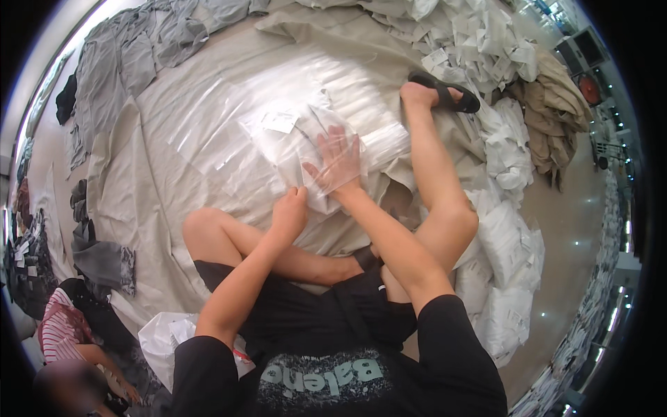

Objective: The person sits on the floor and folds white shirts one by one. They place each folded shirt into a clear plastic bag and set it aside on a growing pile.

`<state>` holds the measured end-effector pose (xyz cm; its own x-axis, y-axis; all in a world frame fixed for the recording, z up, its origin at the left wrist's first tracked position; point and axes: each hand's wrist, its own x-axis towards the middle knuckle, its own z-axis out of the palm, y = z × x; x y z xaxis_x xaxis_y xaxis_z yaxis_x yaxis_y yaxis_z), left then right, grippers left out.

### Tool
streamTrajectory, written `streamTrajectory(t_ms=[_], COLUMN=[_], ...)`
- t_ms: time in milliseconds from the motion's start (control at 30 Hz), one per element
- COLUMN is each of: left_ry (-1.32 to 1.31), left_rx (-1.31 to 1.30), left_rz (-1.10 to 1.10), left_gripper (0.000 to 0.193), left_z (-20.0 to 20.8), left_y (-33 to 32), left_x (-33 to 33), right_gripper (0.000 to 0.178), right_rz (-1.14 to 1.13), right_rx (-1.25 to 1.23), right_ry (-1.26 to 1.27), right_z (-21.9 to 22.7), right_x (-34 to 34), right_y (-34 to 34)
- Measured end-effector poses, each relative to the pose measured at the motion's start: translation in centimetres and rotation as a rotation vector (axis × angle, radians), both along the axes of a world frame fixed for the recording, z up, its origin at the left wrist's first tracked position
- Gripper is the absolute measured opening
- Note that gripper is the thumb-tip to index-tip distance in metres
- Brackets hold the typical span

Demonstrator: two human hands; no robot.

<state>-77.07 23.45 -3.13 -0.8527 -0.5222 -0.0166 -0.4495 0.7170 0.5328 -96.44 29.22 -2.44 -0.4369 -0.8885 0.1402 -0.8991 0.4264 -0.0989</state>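
A clear plastic bag (295, 149) with a white label (279, 121) lies in front of me on a stack of flat clear plastic bags (226, 104). My left hand (290, 210) is closed, pinching the near edge of the top bag. My right hand (338, 160) is spread flat with its fingers apart. Film seems to cover those fingers; I cannot tell whether they are inside the bag or under it. White folded pieces in clear wrapping (379, 128) are layered just to the right of my right hand.
A beige cloth (160, 187) covers the floor under me. Grey garments (128, 48) lie at the far left, white garments (479, 42) at the far right. Filled white packages (504, 306) and a brown cloth heap (552, 115) are on the right. Another person (66, 333) sits at lower left.
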Motion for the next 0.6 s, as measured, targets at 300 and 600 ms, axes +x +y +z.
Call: streamTrajectory(t_ms=[300,600], left_ry=[-0.048,-0.071], left_rx=[-0.051,-0.018], left_rz=[0.055,0.024], left_gripper=[0.018,0.019], left_z=[-3.8,-2.8], left_y=[0.4,0.0], left_x=[-0.7,0.8], right_gripper=[0.083,0.025], right_rz=[0.019,-0.086], right_rx=[-0.122,-0.087], right_ry=[0.03,0.134], right_z=[-2.3,4.5], right_x=[1.6,-2.4], right_y=[2.9,8.7])
